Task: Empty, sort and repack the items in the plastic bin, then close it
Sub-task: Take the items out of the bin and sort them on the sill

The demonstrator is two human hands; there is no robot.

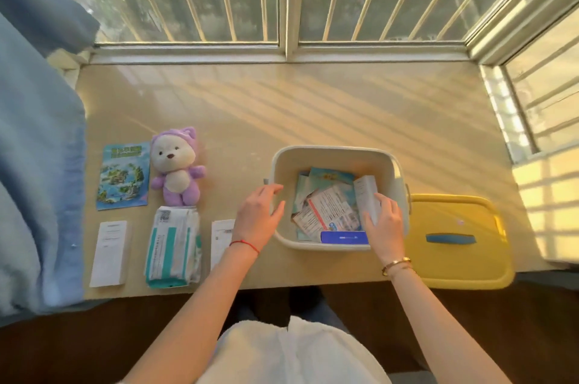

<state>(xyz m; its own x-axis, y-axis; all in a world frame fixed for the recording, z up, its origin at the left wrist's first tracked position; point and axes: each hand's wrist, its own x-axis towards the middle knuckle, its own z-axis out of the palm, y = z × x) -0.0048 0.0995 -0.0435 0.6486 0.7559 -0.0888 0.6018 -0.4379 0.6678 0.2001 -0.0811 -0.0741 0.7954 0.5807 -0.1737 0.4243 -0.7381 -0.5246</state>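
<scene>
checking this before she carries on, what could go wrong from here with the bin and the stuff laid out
1. The yellow lid lies with its near edge at the table's front edge; a nudge from the right hand or its arm could tip it off.
2. That hand grips a white box standing among loose leaflets in the bin; lifting it may drag them out.
3. The teal-striped packet also sits near the front edge and could be knocked off.

The cream plastic bin [335, 153] stands open on the worktop [282, 108], with the left hand [260, 211] on its left rim and the right hand [383, 220] inside gripping a white box [366, 195] above leaflets [329, 205]. Its yellow lid [457, 258] lies just right; a plush toy [177, 167], booklet [123, 175] and packets [174, 246] lie to the left.
</scene>
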